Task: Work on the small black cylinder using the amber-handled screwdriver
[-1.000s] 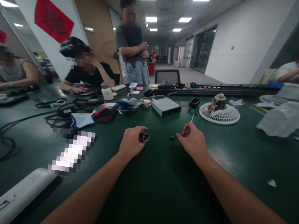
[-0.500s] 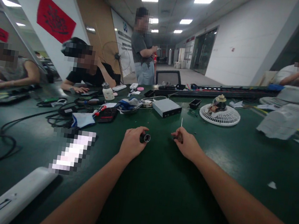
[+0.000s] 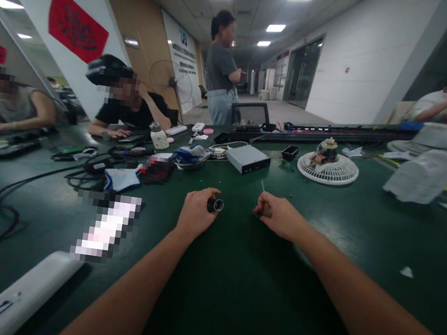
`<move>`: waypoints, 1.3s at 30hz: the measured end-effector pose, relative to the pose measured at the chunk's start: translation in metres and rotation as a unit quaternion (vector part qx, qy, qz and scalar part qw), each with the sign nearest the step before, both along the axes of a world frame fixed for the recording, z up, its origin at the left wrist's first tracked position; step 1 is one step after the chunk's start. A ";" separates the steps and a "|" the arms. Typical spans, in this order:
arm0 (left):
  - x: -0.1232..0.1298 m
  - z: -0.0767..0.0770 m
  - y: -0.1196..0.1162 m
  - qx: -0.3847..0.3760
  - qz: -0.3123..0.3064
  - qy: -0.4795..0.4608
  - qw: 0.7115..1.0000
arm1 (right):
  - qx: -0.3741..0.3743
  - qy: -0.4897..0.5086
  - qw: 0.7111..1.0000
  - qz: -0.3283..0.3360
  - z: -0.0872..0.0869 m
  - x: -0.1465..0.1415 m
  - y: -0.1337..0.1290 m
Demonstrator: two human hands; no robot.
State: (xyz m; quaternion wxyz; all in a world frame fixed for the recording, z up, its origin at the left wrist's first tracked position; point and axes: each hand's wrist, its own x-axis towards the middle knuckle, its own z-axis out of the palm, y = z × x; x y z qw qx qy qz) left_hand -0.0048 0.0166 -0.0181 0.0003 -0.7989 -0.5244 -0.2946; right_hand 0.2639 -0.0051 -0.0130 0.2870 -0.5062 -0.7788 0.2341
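My left hand (image 3: 196, 210) is closed around a short black cylinder (image 3: 215, 205), its round open end with a pale metallic ring facing right and toward me. To the right, across a narrow gap, my right hand (image 3: 277, 214) pinches a small brownish part (image 3: 266, 209) between thumb and fingers. A thin pale rod (image 3: 262, 184) sticks up from that hand and leans slightly left. The fingers cover most of what the right hand holds, so its kind is unclear. Both hands are low over the dark green table (image 3: 205, 298), apart from each other.
Beyond my hands lie a silver disc drive (image 3: 247, 158), a small black tray (image 3: 290, 152) and a white fan grille with a motor (image 3: 327, 167). Cables (image 3: 13, 210) and a white power bank-like bar (image 3: 22, 294) are at left. Several people sit or stand around.
The thin rod has tipped from upright to leaning left as my right hand turned slightly. My left hand keeps its hold on the cylinder. The standing person has turned and shifted right.
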 end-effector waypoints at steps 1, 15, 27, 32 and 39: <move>0.000 0.000 0.000 0.002 -0.002 0.000 1.000 | -0.003 -0.014 1.000 0.005 0.002 0.000 -0.001; -0.001 -0.002 0.002 0.009 0.001 -0.006 1.000 | 0.121 -0.196 0.931 -0.281 0.040 0.005 -0.012; 0.000 0.000 0.001 0.002 0.001 -0.008 1.000 | 0.050 -0.242 0.949 -0.197 0.025 0.013 -0.012; 0.000 -0.001 0.002 0.005 -0.003 -0.011 1.000 | 0.051 -0.183 0.972 -0.136 0.013 0.007 -0.009; -0.001 0.000 0.001 0.000 -0.019 -0.013 1.000 | -0.020 -0.021 0.997 -0.067 0.005 -0.004 -0.009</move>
